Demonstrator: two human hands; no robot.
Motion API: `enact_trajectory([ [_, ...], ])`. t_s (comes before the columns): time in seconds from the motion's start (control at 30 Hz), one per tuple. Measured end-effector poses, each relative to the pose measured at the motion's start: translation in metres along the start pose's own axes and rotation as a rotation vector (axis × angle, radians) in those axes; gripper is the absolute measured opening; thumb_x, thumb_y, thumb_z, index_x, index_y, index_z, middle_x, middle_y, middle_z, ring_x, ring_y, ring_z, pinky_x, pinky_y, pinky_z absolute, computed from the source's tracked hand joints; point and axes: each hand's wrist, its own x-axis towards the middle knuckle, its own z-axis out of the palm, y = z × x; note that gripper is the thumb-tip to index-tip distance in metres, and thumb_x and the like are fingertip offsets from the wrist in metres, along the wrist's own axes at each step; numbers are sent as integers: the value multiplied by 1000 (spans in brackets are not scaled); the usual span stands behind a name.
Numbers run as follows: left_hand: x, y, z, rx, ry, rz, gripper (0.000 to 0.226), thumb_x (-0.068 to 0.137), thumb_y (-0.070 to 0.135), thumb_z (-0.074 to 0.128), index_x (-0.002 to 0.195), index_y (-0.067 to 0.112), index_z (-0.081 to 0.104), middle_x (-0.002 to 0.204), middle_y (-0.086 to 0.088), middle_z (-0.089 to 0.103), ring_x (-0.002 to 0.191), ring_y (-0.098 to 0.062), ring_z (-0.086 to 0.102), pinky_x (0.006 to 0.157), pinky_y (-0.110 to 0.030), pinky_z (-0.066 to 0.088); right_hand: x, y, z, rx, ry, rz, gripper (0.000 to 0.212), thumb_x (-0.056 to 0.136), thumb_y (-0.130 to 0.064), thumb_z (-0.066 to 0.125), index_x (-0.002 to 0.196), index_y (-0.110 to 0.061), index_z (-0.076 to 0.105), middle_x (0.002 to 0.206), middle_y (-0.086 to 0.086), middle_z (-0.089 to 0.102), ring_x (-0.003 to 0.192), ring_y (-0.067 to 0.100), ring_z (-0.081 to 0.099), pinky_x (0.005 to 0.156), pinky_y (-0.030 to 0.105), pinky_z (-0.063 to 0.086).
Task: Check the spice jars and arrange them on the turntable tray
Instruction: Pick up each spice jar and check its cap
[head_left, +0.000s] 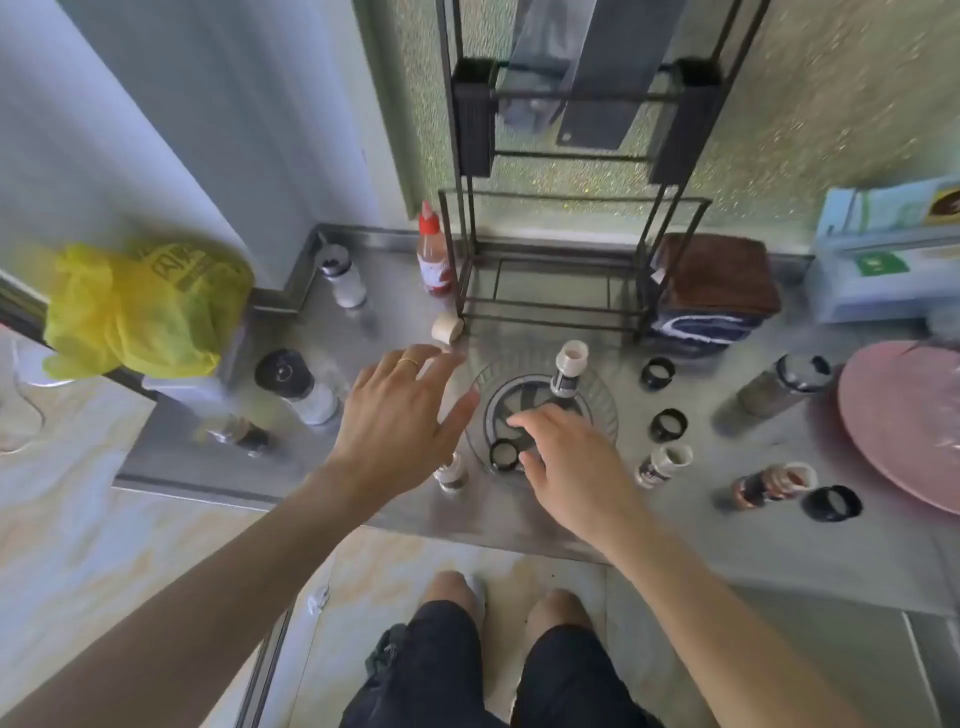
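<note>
A clear round turntable tray (602, 400) with a dark hub lies on the steel counter. One uncapped spice jar (569, 370) stands on its far side, and a black lid ring (504, 454) rests on its near edge. My right hand (563, 460) hovers over the tray's near half, fingers spread, holding nothing. My left hand (400, 410) is open just left of the tray, reaching toward a small cream cap (448, 328). A small jar (451, 474) stands between my wrists. More uncapped jars (664, 464) (774, 486) and loose black lids (668, 425) (832, 503) lie to the right.
A black wire rack (556, 291) stands behind the tray, with a red sauce bottle (434, 260) beside it. Shakers (301, 387) (343, 278) stand left, a tall jar (779, 387) and pink plate (904, 421) right. A yellow bag (140, 306) hangs at far left.
</note>
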Motion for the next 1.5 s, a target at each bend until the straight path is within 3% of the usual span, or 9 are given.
enact_trajectory([
  [0.27,-27,-28,91,-69,121,-2,60,97,69,39,141,31,50,111,6,69,95,-22,68,72,-36,54,30,31,80,-187,-54,-217,56,91,-3,64,141,-25,53,135,-5,59,119,21,53,95,36,50],
  [0.43,-43,-29,119,-139,201,-33,79,82,87,42,140,34,45,116,7,70,101,-19,70,76,-43,60,44,32,97,-316,-87,-264,46,89,-7,67,130,-25,61,122,-1,65,114,25,58,85,35,47],
  [0.53,-53,-31,134,-213,211,-63,79,77,84,52,138,34,44,119,6,70,106,-21,69,83,-40,58,38,27,95,-311,40,-226,45,88,-10,70,131,-22,61,124,1,64,117,27,60,90,38,48],
  [0.67,-68,-32,150,-291,222,-107,80,75,72,67,137,26,44,119,2,72,110,-25,68,85,-38,53,17,-1,93,-127,231,-205,49,92,-15,67,139,-26,57,119,2,56,107,26,62,86,35,46],
  [0.87,-73,-35,165,-513,266,-204,61,76,46,80,123,19,52,108,6,78,101,-21,72,79,-35,54,-2,-36,89,259,392,-94,39,81,-16,76,116,-25,62,113,-1,60,103,18,63,92,38,54],
  [1.0,-76,-37,175,-643,292,-231,42,74,41,82,105,22,60,98,12,76,96,-15,71,80,-33,55,-8,-45,90,500,395,27,38,77,-16,82,105,-22,57,98,-7,65,86,12,67,69,19,47],
  [1.1,-79,-37,183,-739,319,-206,39,75,34,84,104,20,63,89,18,69,93,-9,70,83,-30,57,-4,-42,96,563,385,43,33,76,-18,84,97,-23,59,95,-8,70,84,6,67,66,11,43],
  [1.37,-79,-41,205,-856,369,-58,34,88,41,66,116,25,54,106,9,73,99,-9,72,85,-43,60,9,-35,101,399,288,-69,35,74,-10,83,100,-23,64,98,-8,74,88,11,72,83,35,60],
  [1.5,-78,-43,213,-836,371,22,36,97,43,56,126,22,48,112,5,70,107,-17,69,87,-46,58,13,-37,98,260,239,-126,34,77,-11,81,104,-24,65,103,-9,72,90,11,70,86,37,60],
])
